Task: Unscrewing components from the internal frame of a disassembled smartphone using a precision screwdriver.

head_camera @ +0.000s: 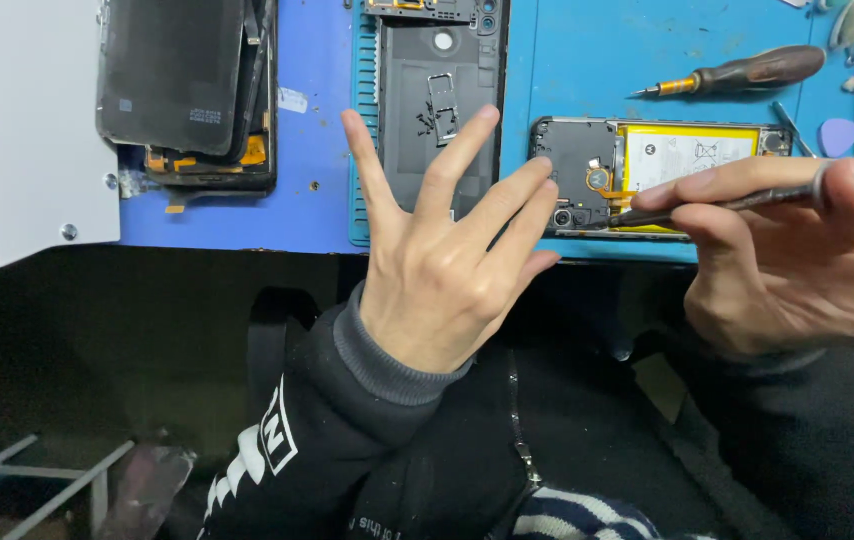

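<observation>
An opened phone (pixel 587 165) with a yellow-edged battery (pixel 692 155) lies on the blue mat (pixel 587 60). My right hand (pixel 797 255) grips a thin metal tool (pixel 737 203) whose tip rests at the phone's lower edge near the camera. My left hand (pixel 447 250) is spread open with fingers apart, fingertips by the phone's left end, holding nothing. A dark back cover (pixel 437 100) with a small tray and screws on it lies behind my left hand.
A second dismantled phone (pixel 192 90) with a lifted screen sits at the left by a white panel (pixel 17 130). A wooden-handled screwdriver (pixel 747 72) and a blue pick (pixel 837 135) lie at the right. The table edge runs below the mat.
</observation>
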